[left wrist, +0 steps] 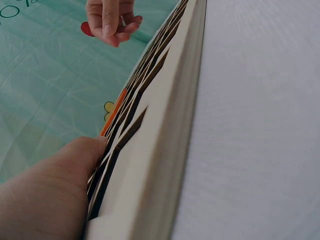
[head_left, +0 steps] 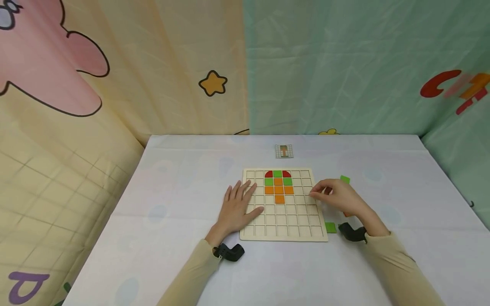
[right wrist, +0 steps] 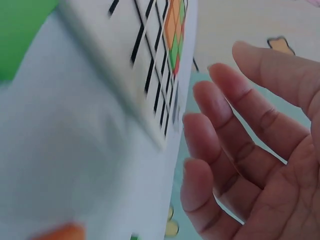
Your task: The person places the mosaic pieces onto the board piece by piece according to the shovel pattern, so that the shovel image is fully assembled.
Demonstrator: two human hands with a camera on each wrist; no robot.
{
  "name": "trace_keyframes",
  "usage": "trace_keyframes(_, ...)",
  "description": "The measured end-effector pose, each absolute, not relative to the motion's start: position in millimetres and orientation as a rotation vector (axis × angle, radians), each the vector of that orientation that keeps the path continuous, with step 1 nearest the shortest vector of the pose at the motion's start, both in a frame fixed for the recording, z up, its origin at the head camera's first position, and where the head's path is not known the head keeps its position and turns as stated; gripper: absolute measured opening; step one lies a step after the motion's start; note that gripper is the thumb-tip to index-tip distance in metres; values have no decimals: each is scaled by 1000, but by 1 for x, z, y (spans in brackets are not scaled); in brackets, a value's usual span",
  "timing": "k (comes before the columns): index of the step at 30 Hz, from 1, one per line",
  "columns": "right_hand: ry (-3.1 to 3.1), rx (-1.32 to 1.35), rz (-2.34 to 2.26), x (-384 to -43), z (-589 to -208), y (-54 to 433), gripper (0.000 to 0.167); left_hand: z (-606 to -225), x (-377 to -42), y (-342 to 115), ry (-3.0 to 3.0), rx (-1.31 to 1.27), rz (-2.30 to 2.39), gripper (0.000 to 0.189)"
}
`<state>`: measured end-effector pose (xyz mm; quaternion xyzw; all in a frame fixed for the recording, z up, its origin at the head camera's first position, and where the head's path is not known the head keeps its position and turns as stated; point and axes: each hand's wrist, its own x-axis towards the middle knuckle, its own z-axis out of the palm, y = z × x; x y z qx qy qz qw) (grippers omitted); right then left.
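A pale wooden grid board [head_left: 254,231] lies on the table, with red, green and orange tiles [head_left: 278,181] set in its upper middle cells. The left hand [head_left: 239,208] rests spread over the board's left edge, its thumb [left wrist: 82,155] lying on the grid. Above the board's right edge hovers the right hand [head_left: 337,195], loosely curled; the right wrist view shows nothing between its fingers [right wrist: 200,135]. Beside that hand, a green tile [head_left: 345,179] and an orange tile [head_left: 347,214] are partly hidden under it. Another green tile [head_left: 331,228] lies against the board's lower right edge.
Behind the board lies a small pattern card [head_left: 284,151] with a similar coloured figure on a grid. A white cloth covers the table [head_left: 172,191]. Printed curtains [head_left: 325,63] hang along its back and sides.
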<state>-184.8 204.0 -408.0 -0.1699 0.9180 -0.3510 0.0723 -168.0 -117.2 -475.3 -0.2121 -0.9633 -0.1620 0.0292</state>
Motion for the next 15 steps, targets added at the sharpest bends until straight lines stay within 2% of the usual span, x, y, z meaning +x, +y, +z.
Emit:
trace_keyframes(5, 2764, -490, -1000, -176, -408, 232, 17, -476, -168, -118, -2962, -654, -505, 74)
trace_keyframes(11, 2699, -580, -994, -168, -411, 255, 32, -475, -168, -117, -2941, -662, -522, 74)
trace_keyframes(15, 2719, -625, -950, -166, -416, 264, 32, -474, -167, -117, -2943, -665, -516, 74)
